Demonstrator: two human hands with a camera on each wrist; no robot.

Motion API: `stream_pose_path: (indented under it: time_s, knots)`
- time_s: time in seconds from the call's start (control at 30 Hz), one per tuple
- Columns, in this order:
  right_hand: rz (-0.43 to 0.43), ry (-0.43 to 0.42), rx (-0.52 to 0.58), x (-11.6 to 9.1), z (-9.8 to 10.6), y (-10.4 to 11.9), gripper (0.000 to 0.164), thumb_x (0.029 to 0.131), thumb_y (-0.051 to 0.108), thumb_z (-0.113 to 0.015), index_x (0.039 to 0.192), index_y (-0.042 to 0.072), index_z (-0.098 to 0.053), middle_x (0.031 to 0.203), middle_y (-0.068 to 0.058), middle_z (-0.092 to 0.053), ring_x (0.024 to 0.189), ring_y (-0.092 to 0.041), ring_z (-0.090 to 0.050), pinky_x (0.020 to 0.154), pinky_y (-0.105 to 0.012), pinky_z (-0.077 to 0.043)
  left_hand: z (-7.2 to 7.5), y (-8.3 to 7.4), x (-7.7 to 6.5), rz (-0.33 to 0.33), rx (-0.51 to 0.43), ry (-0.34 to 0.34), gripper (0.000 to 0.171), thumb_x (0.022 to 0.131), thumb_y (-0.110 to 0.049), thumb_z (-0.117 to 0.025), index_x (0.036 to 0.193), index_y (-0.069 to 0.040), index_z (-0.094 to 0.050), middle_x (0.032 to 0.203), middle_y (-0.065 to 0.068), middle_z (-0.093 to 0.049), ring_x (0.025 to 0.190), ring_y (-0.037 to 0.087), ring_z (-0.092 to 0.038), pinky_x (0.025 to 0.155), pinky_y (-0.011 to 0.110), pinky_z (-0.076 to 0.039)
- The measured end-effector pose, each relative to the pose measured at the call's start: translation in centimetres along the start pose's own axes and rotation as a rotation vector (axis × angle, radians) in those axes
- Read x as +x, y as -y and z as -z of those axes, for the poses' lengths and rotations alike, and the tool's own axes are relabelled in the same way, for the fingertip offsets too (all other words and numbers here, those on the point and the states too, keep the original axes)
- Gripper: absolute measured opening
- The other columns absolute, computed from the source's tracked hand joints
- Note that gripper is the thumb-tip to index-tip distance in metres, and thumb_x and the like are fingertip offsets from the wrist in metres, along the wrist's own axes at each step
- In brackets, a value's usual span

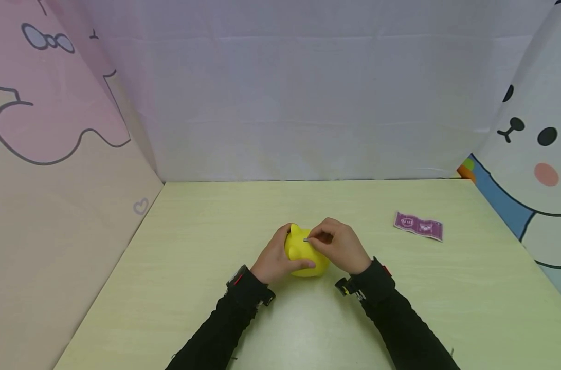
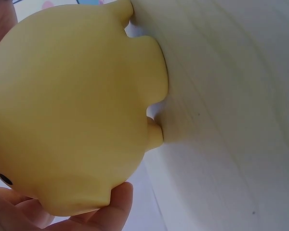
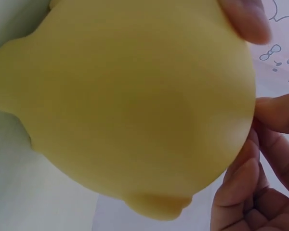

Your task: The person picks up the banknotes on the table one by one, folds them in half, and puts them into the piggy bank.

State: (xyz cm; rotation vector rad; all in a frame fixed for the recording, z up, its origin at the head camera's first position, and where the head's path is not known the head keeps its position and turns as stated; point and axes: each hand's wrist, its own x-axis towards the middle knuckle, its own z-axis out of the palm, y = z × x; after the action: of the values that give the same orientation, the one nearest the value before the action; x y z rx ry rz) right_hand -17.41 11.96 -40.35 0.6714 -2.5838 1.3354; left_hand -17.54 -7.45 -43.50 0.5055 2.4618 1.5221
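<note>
From where I stand, the wall on the far left is a pink and cream cloth [image 1: 53, 118] with a grey bow and a small heart drawn on it. Next comes the left hand [image 1: 277, 257], at the end of 1 dark sleeve [image 1: 215, 324]. It grips the left side of a yellow toy animal [image 1: 303, 252], its thumb lying across the near side. The toy is near the middle of the table [image 1: 178, 267], upright on stubby feet; the left wrist view shows 1 black eye [image 2: 5, 179]. At the toy's top, a small grey piece [image 1: 306, 240] is pinched in the fingertips of the right hand [image 1: 340, 245], too tiny for me to make out properly. A second dark sleeve [image 1: 405, 324] runs back from there. Further right, well apart from both hands, 1 purple paper note [image 1: 418, 226] lies on the table. Past it, a white cartoon animal [image 1: 530, 149] covers the right-hand cloth.
</note>
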Motion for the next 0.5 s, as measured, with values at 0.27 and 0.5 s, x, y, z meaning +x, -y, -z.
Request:
stream_pose_path:
  time_s: [0.27,0.5]
  knots:
    - [0.028,0.0,-0.027,-0.06,0.02,0.05,0.004,0.085,0.006,-0.074,0.09,0.006,-0.074,0.081,0.0,-0.062,0.07,-0.009,-0.052,0.064,-0.021,-0.048,0.02,-0.09,-0.11,0.001,-0.004,0.002,0.083,0.077,-0.035,-0.084,0.141,-0.013,-0.034,0.116,0.004,-0.05,0.093,0.018,-0.053,0.079,0.03,-0.05]
    - [0.056,-0.013,-0.065,-0.07,-0.05,0.21,0.003,0.085,0.007,-0.075,0.088,0.006,-0.075,0.08,0.0,-0.061,0.069,-0.009,-0.053,0.064,-0.021,-0.05,0.02,-0.08,-0.09,0.003,0.005,0.001,0.083,0.078,-0.034,-0.084,0.141,-0.014,-0.034,0.115,0.003,-0.05,0.093,0.018,-0.052,0.079,0.03,-0.05]
